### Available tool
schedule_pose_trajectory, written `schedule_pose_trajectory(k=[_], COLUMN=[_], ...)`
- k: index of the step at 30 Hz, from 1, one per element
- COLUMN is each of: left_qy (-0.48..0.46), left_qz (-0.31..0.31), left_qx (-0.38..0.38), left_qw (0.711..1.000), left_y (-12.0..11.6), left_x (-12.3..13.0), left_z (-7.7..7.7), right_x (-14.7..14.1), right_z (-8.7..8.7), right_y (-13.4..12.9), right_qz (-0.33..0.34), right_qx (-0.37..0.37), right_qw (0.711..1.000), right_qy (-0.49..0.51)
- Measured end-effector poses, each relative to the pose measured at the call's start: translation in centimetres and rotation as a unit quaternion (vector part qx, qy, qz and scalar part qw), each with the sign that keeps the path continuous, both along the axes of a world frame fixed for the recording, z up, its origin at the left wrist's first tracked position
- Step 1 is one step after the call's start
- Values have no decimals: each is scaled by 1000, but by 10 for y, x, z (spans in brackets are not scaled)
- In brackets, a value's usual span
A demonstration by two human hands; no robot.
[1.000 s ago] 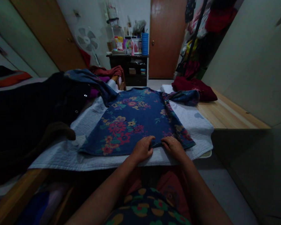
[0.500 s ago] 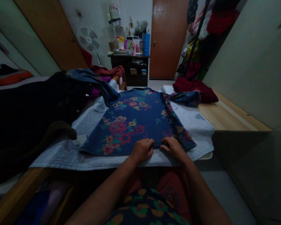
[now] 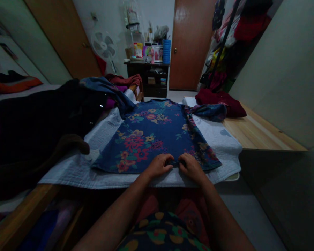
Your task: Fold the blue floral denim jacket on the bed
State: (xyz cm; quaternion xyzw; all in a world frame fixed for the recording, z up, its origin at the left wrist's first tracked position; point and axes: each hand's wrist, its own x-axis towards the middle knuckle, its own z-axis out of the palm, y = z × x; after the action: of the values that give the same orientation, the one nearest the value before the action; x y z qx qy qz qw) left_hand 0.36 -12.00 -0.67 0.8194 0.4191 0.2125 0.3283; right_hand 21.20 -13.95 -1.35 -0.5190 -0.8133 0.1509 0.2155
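A dark blue shirt point(image 3: 164, 136) with red and yellow flowers lies spread out, its collar at the far end and its hem toward me. Its sleeves stretch out to either side. My left hand point(image 3: 161, 165) is closed on the hem, right of its middle. Close beside it, my right hand point(image 3: 190, 166) pinches the same hem, and a short rolled or folded bit of the edge shows between the two. Beneath the shirt is a pale quilted cover point(image 3: 75, 176).
Dark clothes point(image 3: 49, 122) are heaped at the left. A folded maroon garment point(image 3: 221, 103) sits at the right by a wooden board point(image 3: 267, 134). Farther back stand a white fan point(image 3: 104, 44), a dark cabinet point(image 3: 148, 83) and a brown door point(image 3: 191, 45).
My hands have come slightly closer together along the hem, with the edge between them lifted a little. The view has shifted slightly; the shirt lies as before.
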Motion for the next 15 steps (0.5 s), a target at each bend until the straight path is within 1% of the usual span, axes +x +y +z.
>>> schedule_pose_trajectory(k=[3,6,11,13,15], left_qy=[36,53,97,101,86], left_qz=[4,20,43,53,63], left_qx=[33,61,117,133,128], left_qw=[999,997,987,985,986], left_y=[-1,-3,-13,-17,-17], left_x=[2,4,6,6,4], left_z=[-2,-5,-9,-9,-7], right_x=[2,5,7,7,8], right_z=[2,4,5,4,4], right_y=[1,2,5,5,5], right_qz=[0,2,7,8,11], right_qx=[-7,-19,-38,-39,-43], right_qw=[1000,999,997,997,997], right_qy=[21,44,65,66,61])
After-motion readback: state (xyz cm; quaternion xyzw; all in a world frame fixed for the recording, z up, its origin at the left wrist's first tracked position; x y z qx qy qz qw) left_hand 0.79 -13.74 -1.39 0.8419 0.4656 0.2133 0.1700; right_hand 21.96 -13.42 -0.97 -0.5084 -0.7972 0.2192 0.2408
